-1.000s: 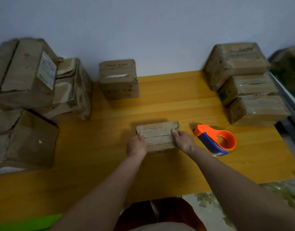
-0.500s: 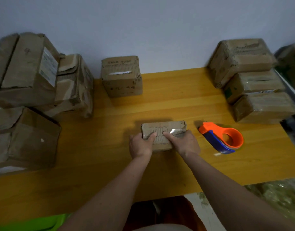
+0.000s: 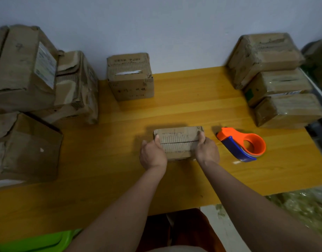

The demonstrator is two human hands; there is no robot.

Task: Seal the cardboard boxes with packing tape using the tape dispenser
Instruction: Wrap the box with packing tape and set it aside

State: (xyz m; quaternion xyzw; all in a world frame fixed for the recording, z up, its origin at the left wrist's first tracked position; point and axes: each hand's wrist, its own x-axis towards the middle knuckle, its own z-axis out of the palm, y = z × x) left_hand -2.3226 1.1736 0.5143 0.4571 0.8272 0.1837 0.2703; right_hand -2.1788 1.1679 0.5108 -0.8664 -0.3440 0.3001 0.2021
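Wooden surface (image 3: 183, 110), yellow-orange; far edge against the wall, near edge toward the person, right edge beside a grey rail.

Left pile of big cardboard boxes (image 3: 29, 91): overhangs the surface's left side, some flaps torn. Right stack of three wrapped boxes (image 3: 272, 79): sits at the far right corner, reaching the right edge. Single box (image 3: 130, 76): far centre, against the wall, apart from both piles.

Open wood lies between the piles, and in a broad band along the near edge.

Small box (image 3: 177, 143): middle of the surface, top seam running left to right. Left hand (image 3: 153, 154) holds its left end, right hand (image 3: 206, 150) its right end; each grip is clamped on the box, thumb on top.

Tape dispenser (image 3: 242, 143): orange and blue, lying on the surface just right of the right hand, not touched.
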